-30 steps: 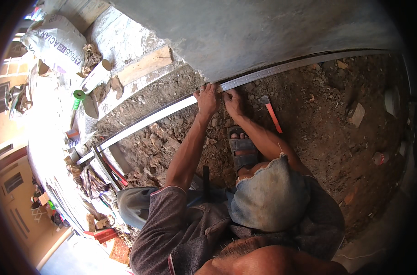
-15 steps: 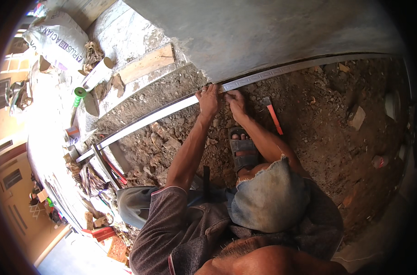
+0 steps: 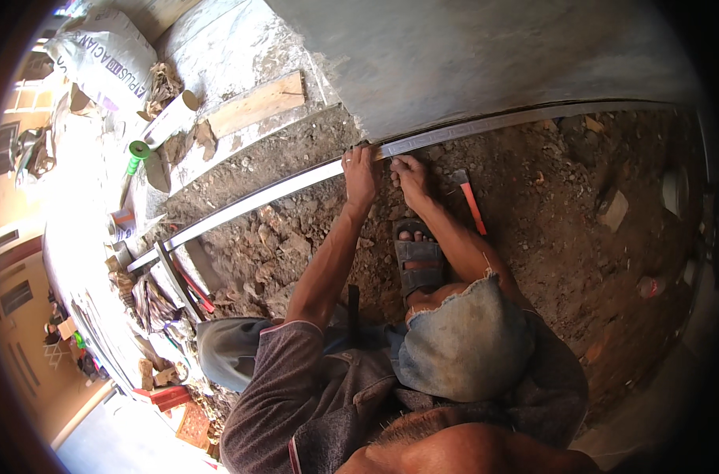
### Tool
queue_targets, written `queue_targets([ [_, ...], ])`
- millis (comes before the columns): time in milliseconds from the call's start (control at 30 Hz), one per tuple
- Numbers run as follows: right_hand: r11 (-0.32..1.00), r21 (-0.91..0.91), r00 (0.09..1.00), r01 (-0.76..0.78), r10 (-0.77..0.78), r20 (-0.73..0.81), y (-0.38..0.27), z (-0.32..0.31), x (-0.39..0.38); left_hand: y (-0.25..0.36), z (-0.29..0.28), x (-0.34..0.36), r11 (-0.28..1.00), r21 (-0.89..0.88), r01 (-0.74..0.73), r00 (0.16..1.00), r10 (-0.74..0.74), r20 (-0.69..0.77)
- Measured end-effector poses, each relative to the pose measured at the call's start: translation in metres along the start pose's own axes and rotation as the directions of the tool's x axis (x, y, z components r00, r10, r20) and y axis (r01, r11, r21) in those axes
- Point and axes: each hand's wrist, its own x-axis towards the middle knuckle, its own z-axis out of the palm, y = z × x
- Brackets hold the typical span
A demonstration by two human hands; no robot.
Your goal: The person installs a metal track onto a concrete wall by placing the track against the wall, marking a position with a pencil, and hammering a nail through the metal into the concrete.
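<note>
A long, straight silver metal bar runs across the dirt along the foot of a grey wall, its right part patterned with raised marks. My left hand lies on the bar with its fingers bent over the far edge. Just to the right, my right hand is at the bar's near edge with fingers curled in; whatever they may hold is hidden. On the dirt to the right of my right hand lies a hammer-like tool with an orange-red handle and a metal head.
The grey wall rises beyond the bar. At the left are a wooden board, a white sack, a white pipe and a green-handled tool. A dark metal bar crosses the left end. My sandalled foot stands on the dirt.
The view has shifted slightly. My right hand's fingers have curled in more beside the bar, while my left hand stays on it.
</note>
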Motion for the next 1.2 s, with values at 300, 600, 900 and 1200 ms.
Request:
queue_targets([
  [300, 0.990, -0.101, 0.995, 0.099, -0.096, 0.031, 0.007, 0.000, 0.001, 0.004, -0.010, -0.001, 0.999, -0.023, 0.039, 0.999, -0.040, -0.021],
  [600, 0.995, 0.087, 0.996, 0.051, -0.057, 0.064, 0.006, 0.002, 0.003, 0.002, -0.012, -0.001, 0.999, -0.013, 0.030, 0.997, -0.031, -0.066],
  [900, 0.975, -0.205, 0.997, 0.082, -0.081, 0.012, 0.007, -0.009, 0.006, 0.005, -0.006, -0.016, 0.979, 0.198, 0.057, 0.994, -0.037, -0.102],
  [1200, 0.994, 0.064, 0.994, 0.091, -0.087, -0.060, 0.007, 0.008, 0.007, 0.032, 0.001, -0.041, 0.909, -0.280, 0.307, 0.942, -0.332, -0.047],
])
